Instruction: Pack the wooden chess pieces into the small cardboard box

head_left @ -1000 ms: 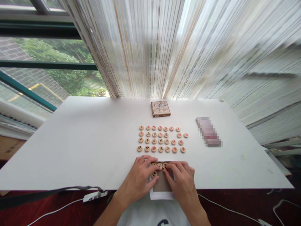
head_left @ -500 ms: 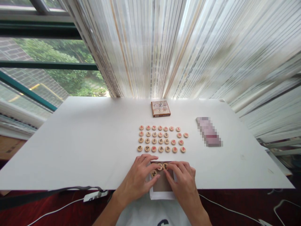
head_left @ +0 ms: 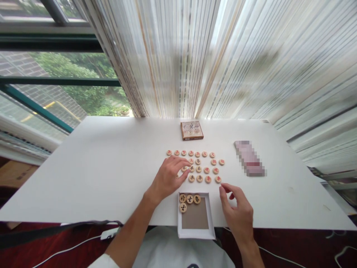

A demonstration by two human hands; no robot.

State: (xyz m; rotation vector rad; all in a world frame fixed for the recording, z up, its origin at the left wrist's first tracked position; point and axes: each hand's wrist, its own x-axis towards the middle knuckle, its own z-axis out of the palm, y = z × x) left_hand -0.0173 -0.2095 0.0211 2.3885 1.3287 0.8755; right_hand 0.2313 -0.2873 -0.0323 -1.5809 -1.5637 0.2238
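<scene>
Several round wooden chess pieces with red or black characters lie in rows on the white table. My left hand rests over the left part of the rows, fingers curled down onto pieces there. My right hand hovers just below the bottom-right piece, forefinger and thumb apart, holding nothing. A shallow white box tray at the table's near edge holds several pieces along its top-left corner.
A small square printed box lid lies at the table's far side by the striped curtain. A blurred pink flat object lies to the right. Cables hang below the near edge. A window is at left.
Both hands have left the tray. My left hand moved forward onto the rows of pieces; my right hand moved right and up toward the bottom-right piece.
</scene>
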